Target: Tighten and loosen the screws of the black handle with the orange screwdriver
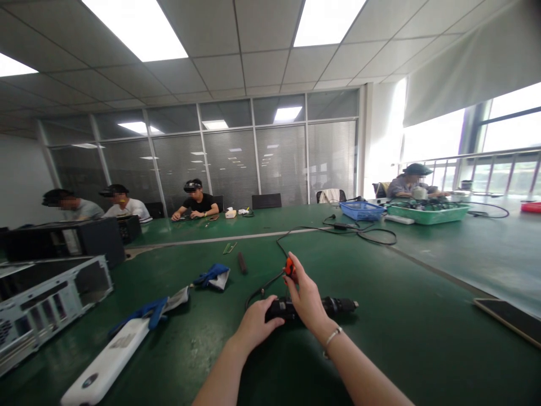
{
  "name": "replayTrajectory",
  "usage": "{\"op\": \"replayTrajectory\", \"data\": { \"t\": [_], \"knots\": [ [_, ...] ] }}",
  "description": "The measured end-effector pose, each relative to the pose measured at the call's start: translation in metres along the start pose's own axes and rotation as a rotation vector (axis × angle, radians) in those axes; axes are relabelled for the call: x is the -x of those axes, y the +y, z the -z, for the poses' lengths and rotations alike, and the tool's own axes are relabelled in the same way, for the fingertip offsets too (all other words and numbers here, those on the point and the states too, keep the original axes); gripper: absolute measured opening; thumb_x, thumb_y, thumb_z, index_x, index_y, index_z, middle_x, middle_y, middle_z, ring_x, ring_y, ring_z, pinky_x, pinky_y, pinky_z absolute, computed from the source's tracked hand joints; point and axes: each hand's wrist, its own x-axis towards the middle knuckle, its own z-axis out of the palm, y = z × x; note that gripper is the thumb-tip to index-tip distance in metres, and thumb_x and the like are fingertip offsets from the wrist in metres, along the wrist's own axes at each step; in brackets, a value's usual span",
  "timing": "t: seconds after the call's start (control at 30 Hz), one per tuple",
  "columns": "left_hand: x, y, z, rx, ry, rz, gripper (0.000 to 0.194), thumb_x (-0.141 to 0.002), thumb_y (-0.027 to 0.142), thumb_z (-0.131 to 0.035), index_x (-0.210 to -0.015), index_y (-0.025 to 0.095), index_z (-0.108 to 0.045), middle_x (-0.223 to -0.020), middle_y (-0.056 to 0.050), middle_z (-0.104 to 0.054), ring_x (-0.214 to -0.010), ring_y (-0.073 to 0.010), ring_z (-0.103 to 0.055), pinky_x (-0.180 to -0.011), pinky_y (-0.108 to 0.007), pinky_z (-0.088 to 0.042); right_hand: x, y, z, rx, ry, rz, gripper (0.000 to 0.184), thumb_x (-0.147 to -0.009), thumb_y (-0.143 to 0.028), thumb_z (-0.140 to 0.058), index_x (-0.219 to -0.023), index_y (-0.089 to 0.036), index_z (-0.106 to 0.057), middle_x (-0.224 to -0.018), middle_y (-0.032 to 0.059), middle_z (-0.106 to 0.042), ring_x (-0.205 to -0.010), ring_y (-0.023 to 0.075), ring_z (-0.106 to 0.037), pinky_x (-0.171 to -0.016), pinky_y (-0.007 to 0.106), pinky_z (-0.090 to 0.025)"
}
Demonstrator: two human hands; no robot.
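The right hand [307, 298] has its grip pinched closed on an orange-handled screwdriver [289, 268], above a black cylindrical tool [310, 308] lying on the green surface [406, 293], which the left hand's [256, 324] partly closed grip holds.

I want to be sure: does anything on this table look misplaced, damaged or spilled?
No spill or clear damage shows. Just untidy: one blue glove lies crumpled, a second glove is bunched against the white device, and a black cord sprawls loosely.

A slim, silvery bracelet [333, 335] rings the wrist of the right hand [307, 296], a small bright piece showing beneath; the left hand [255, 324] and both forearms [363, 366] are bare.
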Motion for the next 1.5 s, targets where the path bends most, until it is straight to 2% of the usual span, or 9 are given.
{"op": "replayTrajectory", "data": {
  "t": [0.2,0.43,0.67,0.8,0.9,1.07,1.23,1.37,1.5],
  "knots": [
    [-0.0016,-0.0018,-0.0007,0.020,0.009,-0.023,0.062,-0.076,0.044,-0.065,-0.132,0.019,-0.052,-0.128,-0.011,-0.060,-0.116,-0.0285,-0.055,-0.102,-0.037,-0.039,0.0001,0.0024,0.0019,0.102,0.065,0.009,0.054,-0.089,-0.020,-0.049,-0.141,-0.027,-0.038,-0.096,0.0049,-0.061,-0.080,0.0179,-0.061,-0.077,0.033,-0.054],
    [-0.0005,0.0016,0.0005,0.024,0.055,-0.040,0.057,-0.078,0.044,-0.063,-0.129,0.019,-0.054,-0.129,-0.011,-0.058,-0.117,-0.0275,-0.054,-0.103,-0.038,-0.039,-0.0008,0.0012,0.0000,0.101,0.043,0.056,0.059,-0.090,-0.015,-0.042,-0.146,-0.026,-0.028,-0.105,0.0073,-0.059,-0.090,0.0184,-0.061,-0.081,0.032,-0.053],
    [-0.0011,0.0003,0.0014,0.036,0.057,-0.028,0.052,-0.079,0.044,-0.063,-0.123,0.017,-0.057,-0.123,-0.011,-0.061,-0.113,-0.0268,-0.056,-0.100,-0.036,-0.041,-0.0034,0.0064,0.0012,-0.006,0.156,0.017,0.046,-0.088,-0.018,-0.049,-0.134,-0.028,-0.049,-0.098,0.0047,-0.056,-0.080,0.0155,-0.061,-0.076,0.030,-0.055],
    [-0.0021,-0.0009,0.0018,0.046,0.044,-0.020,0.054,-0.080,0.046,-0.062,-0.126,0.017,-0.057,-0.126,-0.011,-0.060,-0.115,-0.0273,-0.055,-0.102,-0.036,-0.040,-0.0027,0.0074,-0.0019,-0.102,0.101,-0.024,0.053,-0.090,-0.017,-0.044,-0.141,-0.026,-0.038,-0.103,0.0061,-0.059,-0.085,0.0162,-0.061,-0.081,0.032,-0.054],
    [-0.0025,0.0002,0.0027,0.041,0.031,-0.008,0.056,-0.081,0.047,-0.061,-0.128,0.017,-0.055,-0.128,-0.012,-0.059,-0.117,-0.0276,-0.054,-0.102,-0.036,-0.040,-0.0015,0.0063,-0.0038,-0.111,0.074,-0.057,0.060,-0.087,-0.018,-0.049,-0.144,-0.026,-0.032,-0.111,0.0070,-0.059,-0.091,0.0180,-0.061,-0.083,0.034,-0.055],
    [-0.0031,0.0017,0.0025,0.027,0.032,-0.003,0.058,-0.082,0.048,-0.059,-0.131,0.017,-0.054,-0.129,-0.012,-0.058,-0.118,-0.0283,-0.054,-0.102,-0.038,-0.040,-0.0017,0.0077,-0.0045,-0.121,0.085,-0.045,0.055,-0.086,-0.014,-0.048,-0.139,-0.026,-0.040,-0.107,0.0062,-0.062,-0.090,0.0177,-0.062,-0.085,0.035,-0.054],
    [-0.0046,-0.0008,0.0010,0.015,0.031,-0.007,0.057,-0.082,0.049,-0.058,-0.131,0.019,-0.054,-0.128,-0.011,-0.060,-0.117,-0.0291,-0.055,-0.102,-0.039,-0.040,-0.0011,0.0083,-0.0066,-0.099,0.084,-0.016,0.058,-0.087,-0.014,-0.046,-0.143,-0.025,-0.034,-0.109,0.0067,-0.062,-0.094,0.0178,-0.063,-0.085,0.034,-0.054],
    [-0.0052,-0.0016,0.0017,0.016,0.035,-0.015,0.059,-0.082,0.050,-0.058,-0.131,0.018,-0.053,-0.128,-0.012,-0.059,-0.117,-0.0297,-0.055,-0.101,-0.039,-0.041,-0.0004,0.0084,-0.0071,-0.010,0.118,-0.006,0.060,-0.083,-0.013,-0.051,-0.140,-0.027,-0.039,-0.108,0.0069,-0.062,-0.088,0.0186,-0.062,-0.083,0.035,-0.054],
    [-0.0052,-0.0014,0.0021,0.019,0.030,-0.007,0.059,-0.082,0.049,-0.058,-0.131,0.018,-0.053,-0.127,-0.012,-0.060,-0.116,-0.0294,-0.055,-0.101,-0.039,-0.041,-0.0001,0.0048,-0.0058,-0.065,0.061,-0.010,0.059,-0.086,-0.010,-0.043,-0.142,-0.027,-0.035,-0.110,0.0063,-0.062,-0.095,0.0181,-0.061,-0.088,0.034,-0.052]
  ]
}}
